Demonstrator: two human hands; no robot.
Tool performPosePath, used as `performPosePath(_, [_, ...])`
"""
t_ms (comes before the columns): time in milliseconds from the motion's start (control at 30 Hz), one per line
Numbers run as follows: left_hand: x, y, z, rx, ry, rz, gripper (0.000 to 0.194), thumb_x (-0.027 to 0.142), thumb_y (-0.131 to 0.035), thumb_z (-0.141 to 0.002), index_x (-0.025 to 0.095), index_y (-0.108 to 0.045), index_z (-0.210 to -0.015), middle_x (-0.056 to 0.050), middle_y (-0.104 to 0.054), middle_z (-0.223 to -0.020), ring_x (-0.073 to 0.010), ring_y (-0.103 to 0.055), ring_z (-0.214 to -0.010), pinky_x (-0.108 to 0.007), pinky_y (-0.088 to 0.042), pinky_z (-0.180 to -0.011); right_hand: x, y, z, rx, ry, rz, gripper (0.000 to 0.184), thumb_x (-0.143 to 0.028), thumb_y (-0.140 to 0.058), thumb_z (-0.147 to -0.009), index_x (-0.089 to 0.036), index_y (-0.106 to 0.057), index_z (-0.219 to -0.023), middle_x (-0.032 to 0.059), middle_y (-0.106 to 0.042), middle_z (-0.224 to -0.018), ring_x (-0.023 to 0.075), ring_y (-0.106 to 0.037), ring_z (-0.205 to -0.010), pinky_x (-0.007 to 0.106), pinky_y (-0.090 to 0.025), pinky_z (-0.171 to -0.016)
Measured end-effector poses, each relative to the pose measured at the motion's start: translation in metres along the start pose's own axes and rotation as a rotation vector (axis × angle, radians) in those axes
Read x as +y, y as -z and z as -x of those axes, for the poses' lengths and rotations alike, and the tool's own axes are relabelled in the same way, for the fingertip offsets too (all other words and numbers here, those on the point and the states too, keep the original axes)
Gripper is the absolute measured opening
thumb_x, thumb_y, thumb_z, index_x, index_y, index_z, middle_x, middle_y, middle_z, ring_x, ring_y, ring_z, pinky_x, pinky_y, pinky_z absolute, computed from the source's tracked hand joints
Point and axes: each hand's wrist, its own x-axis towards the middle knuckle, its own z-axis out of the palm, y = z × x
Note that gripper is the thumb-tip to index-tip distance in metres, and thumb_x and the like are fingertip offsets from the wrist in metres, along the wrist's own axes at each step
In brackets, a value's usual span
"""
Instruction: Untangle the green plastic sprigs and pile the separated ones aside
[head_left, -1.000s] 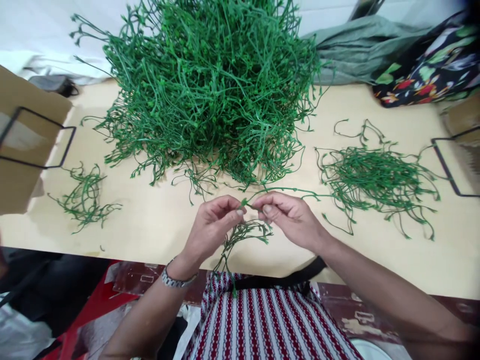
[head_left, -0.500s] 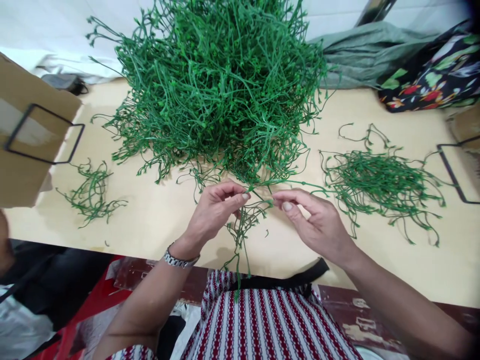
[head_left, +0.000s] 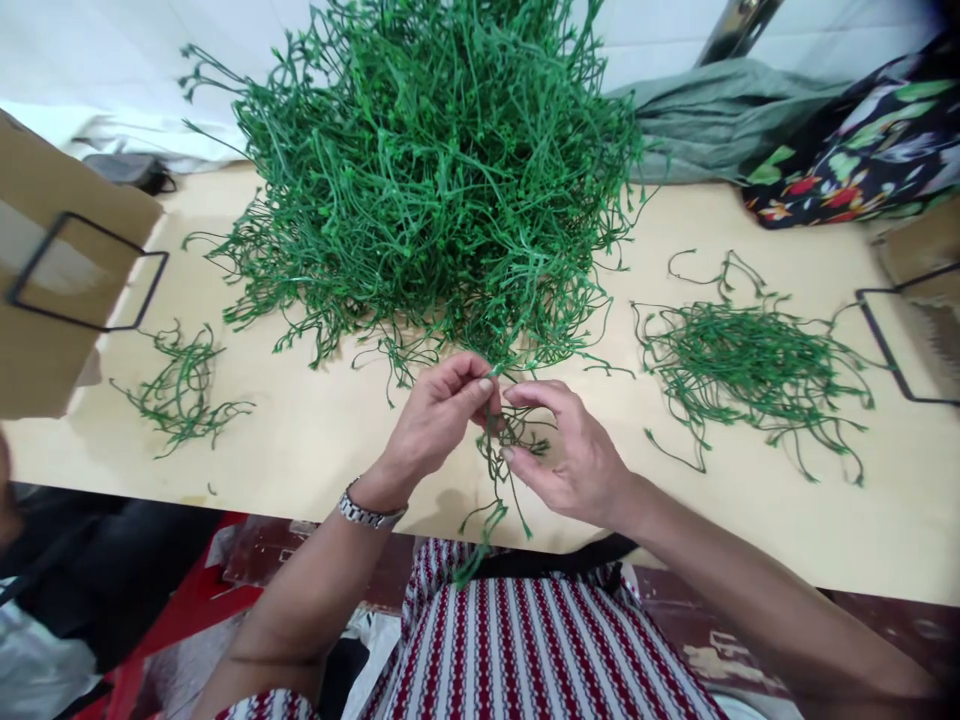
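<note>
In the head view, my left hand (head_left: 439,420) pinches a small bunch of thin green artificial plant stems (head_left: 491,520) between thumb and fingers. The bunch dangles past the table edge, its lowest tips in front of the striped clothing. Close on the right, my right hand (head_left: 574,460) has thumb and forefinger apart, curved around the loose stems hanging there; a firm grip is not visible. Just beyond both hands rises a big heap of the same green stems (head_left: 435,180).
A flatter pile of stems (head_left: 750,360) lies at the right, a smaller one (head_left: 180,390) at the left. Cardboard boxes with black wire loops flank the table (head_left: 787,540): one left (head_left: 67,260), one right (head_left: 926,300). Grey-green cloth (head_left: 720,115) and floral fabric (head_left: 847,150) lie behind.
My right hand has moved left and slightly down to the hanging stems, its thumb and forefinger spreading. A long stem stretching right from my left hand no longer shows there.
</note>
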Motion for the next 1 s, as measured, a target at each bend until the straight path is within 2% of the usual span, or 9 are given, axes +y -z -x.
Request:
performPosePath(167, [-0.003, 0.001, 0.0, -0.029, -0.153, -0.03, 0.009, 0.022, -0.054, -0.079, 0.016, -0.051, -0.073, 0.002, -0.054, -0.06, -0.009, -0.053, -0.053, -0.022, -0.044, -0.054, 0.004, -0.004, 0.002, -0.015, -0.044, 0.131, 0.043, -0.022, -0.058, -0.077, -0.019, -0.038, -0.114, 0.0078, -0.056, -0.097, 0.0203, -0.053, -0.089, 0.039, -0.046, -0.077])
performPosePath(333, [0.004, -0.001, 0.011, -0.01, -0.459, -0.334, 0.007, 0.016, -0.052, -0.081, 0.016, -0.056, -0.076, 0.0, -0.054, -0.065, -0.0113, -0.054, -0.062, -0.024, -0.043, -0.059, 0.007, -0.002, -0.003, -0.029, -0.203, 0.099, 0.027, -0.023, -0.059, -0.076, -0.019, -0.047, -0.1, 0.006, -0.056, -0.09, 0.0182, -0.052, -0.08, 0.032, -0.044, -0.068])
performPosePath(433, [0.003, -0.003, 0.018, -0.053, -0.628, -0.438, 0.01, 0.01, -0.05, -0.08, 0.016, -0.059, -0.081, -0.002, -0.057, -0.069, -0.0122, -0.054, -0.066, -0.025, -0.042, -0.061, 0.009, -0.001, -0.006, -0.047, -0.191, 0.007, 0.005, -0.02, -0.055, -0.078, -0.019, -0.051, -0.08, 0.0017, -0.055, -0.075, 0.0149, -0.05, -0.072, 0.028, -0.041, -0.064])
performPosePath(500, [-0.002, -0.006, 0.022, -0.016, -0.663, -0.419, 0.017, 0.008, -0.052, -0.079, 0.018, -0.058, -0.09, -0.003, -0.058, -0.075, -0.013, -0.054, -0.071, -0.025, -0.043, -0.065, 0.01, -0.001, -0.006, 0.017, -0.143, 0.017, 0.007, -0.018, -0.054, -0.079, -0.018, -0.05, -0.073, 0.0011, -0.053, -0.07, 0.0147, -0.048, -0.071, 0.027, -0.039, -0.064])
performPosePath(600, [-0.013, -0.012, 0.026, 0.103, -0.587, -0.375, 0.027, 0.008, -0.057, -0.075, 0.02, -0.055, -0.099, -0.003, -0.055, -0.083, -0.0127, -0.052, -0.076, -0.025, -0.043, -0.07, 0.012, -0.002, -0.004, 0.113, -0.051, 0.144, 0.005, -0.017, -0.052, -0.08, -0.018, -0.051, -0.075, 0.0031, -0.054, -0.073, 0.0168, -0.048, -0.075, 0.03, -0.037, -0.067])
performPosePath(667, [-0.019, -0.016, 0.027, 0.13, -0.481, -0.378, 0.02, 0.011, -0.059, -0.074, 0.019, -0.056, -0.092, -0.002, -0.053, -0.081, -0.0123, -0.051, -0.075, -0.025, -0.042, -0.07, 0.012, -0.004, -0.002, 0.113, -0.029, 0.23, 0.004, -0.017, -0.051, -0.08, -0.017, -0.051, -0.076, 0.0035, -0.054, -0.072, 0.0174, -0.047, -0.073, 0.031, -0.036, -0.067])
performPosePath(767, [-0.023, -0.016, 0.026, 0.158, -0.286, -0.334, 0.005, 0.016, -0.058, -0.076, 0.017, -0.055, -0.08, 0.0, -0.052, -0.073, -0.0105, -0.048, -0.067, -0.023, -0.04, -0.063, 0.012, -0.005, -0.002, 0.063, -0.084, 0.253, 0.007, -0.015, -0.048, -0.079, -0.018, -0.047, -0.073, 0.0036, -0.051, -0.07, 0.0173, -0.045, -0.07, 0.03, -0.037, -0.065])
performPosePath(833, [-0.023, -0.014, 0.023, 0.186, -0.185, -0.264, 0.007, 0.019, -0.06, -0.075, 0.016, -0.054, -0.074, 0.002, -0.048, -0.067, -0.0084, -0.043, -0.06, -0.021, -0.036, -0.055, 0.01, -0.005, -0.002, 0.041, -0.123, 0.215, 0.006, -0.013, -0.045, -0.079, -0.018, -0.045, -0.074, 0.004, -0.051, -0.071, 0.0171, -0.046, -0.071, 0.029, -0.038, -0.065])
performPosePath(1000, [-0.022, -0.008, 0.016, 0.167, -0.052, -0.082, 0.016, 0.021, -0.066, -0.068, 0.014, -0.053, -0.06, 0.003, -0.043, -0.06, -0.0058, -0.036, -0.051, -0.02, -0.028, -0.046, 0.01, -0.002, -0.002, -0.082, -0.284, 0.032, 0.008, -0.012, -0.043, -0.077, -0.02, -0.042, -0.079, 0.0004, -0.052, -0.071, 0.0129, -0.05, -0.064, 0.023, -0.04, -0.058])
